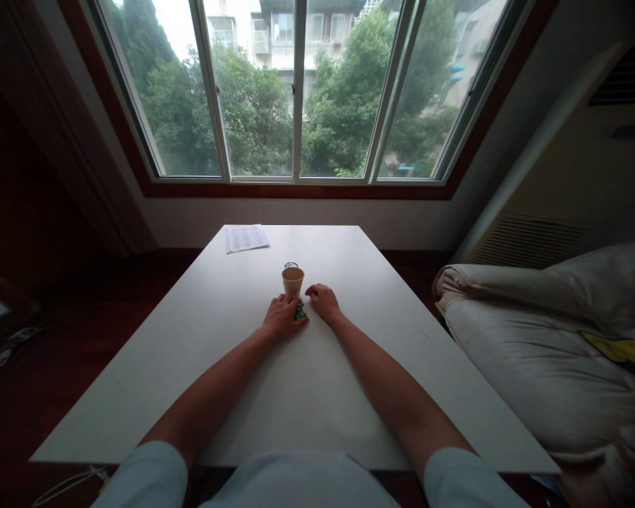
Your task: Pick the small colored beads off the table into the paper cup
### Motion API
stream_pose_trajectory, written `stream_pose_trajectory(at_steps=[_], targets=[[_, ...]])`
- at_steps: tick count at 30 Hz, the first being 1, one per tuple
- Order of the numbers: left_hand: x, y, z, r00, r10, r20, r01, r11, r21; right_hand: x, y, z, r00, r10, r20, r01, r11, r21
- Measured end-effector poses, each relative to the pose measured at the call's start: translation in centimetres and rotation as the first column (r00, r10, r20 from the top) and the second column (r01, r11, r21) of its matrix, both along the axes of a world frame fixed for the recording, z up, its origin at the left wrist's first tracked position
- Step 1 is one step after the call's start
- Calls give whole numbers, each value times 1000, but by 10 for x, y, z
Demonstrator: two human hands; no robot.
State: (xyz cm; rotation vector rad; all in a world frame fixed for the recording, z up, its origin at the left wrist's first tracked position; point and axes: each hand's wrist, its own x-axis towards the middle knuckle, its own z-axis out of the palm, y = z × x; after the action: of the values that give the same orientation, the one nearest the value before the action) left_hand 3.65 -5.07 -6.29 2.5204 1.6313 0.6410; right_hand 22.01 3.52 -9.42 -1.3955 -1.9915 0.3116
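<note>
A light brown paper cup [293, 280] stands upright around the middle of the white table. Close to its near side lies a small cluster of green pieces [300, 310], too small to name. My left hand [284, 317] rests on the table, fingers and thumb spread around the left side of the cluster, touching it. Just right of cup and cluster is my right hand [324, 303], its fingers bent and drawn together; whatever its fingertips hold, if anything, is hidden. Behind the cup shows a thin dark looped item [291, 265], partly covered by the cup.
Printed sheets of paper [247, 238] lie at the far left of the white table [391, 395]. Beyond is a wide window [296, 92]. A padded pale sofa [513, 331] stands to the right, with a yellow item [621, 349] on it. Cables [5, 353] lie on the left floor.
</note>
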Motion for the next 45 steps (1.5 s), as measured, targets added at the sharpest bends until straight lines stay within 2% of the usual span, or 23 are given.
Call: stream_pose_trajectory(at_steps=[9, 15, 17, 20, 23, 27, 30, 34, 39, 45], targets=[[3, 5, -4, 999, 33, 37, -34, 999, 9, 0, 1, 0, 999, 25, 25, -24, 999, -24], [-17, 11, -3, 998, -52, 46, 53, 999, -8, 7, 2, 5, 987, 155, 44, -153, 987, -44], [-24, 13, -1, 995, -93, 42, 94, 995, -23, 13, 2, 10, 967, 256, 13, -254, 963, -85], [-30, 16, 2, 990, -137, 47, 139, 990, -41, 22, 2, 19, 893, 448, -52, -448, 870, -206], [-33, 18, 3, 985, -163, 58, 166, 985, -54, 24, -1, 26, 865, 502, -4, -488, 838, -247], [-36, 21, 2, 982, -176, 73, 180, 981, -65, 17, -7, 29, 864, 487, 129, -459, 867, -195], [-40, 23, 2, 976, -198, 93, 205, 977, -61, 12, -9, 26, 867, 471, 164, -449, 880, -154], [-46, 23, 4, 970, -219, 101, 227, 971, -74, 12, -8, 20, 889, 430, 159, -414, 902, -123], [-52, 21, 8, 960, -259, 106, 267, 961, -74, 9, -9, 15, 940, 314, 134, -308, 949, -69], [-51, 23, 7, 966, -243, 89, 249, 966, -64, 6, -11, 12, 958, 274, 84, -272, 962, -32]])
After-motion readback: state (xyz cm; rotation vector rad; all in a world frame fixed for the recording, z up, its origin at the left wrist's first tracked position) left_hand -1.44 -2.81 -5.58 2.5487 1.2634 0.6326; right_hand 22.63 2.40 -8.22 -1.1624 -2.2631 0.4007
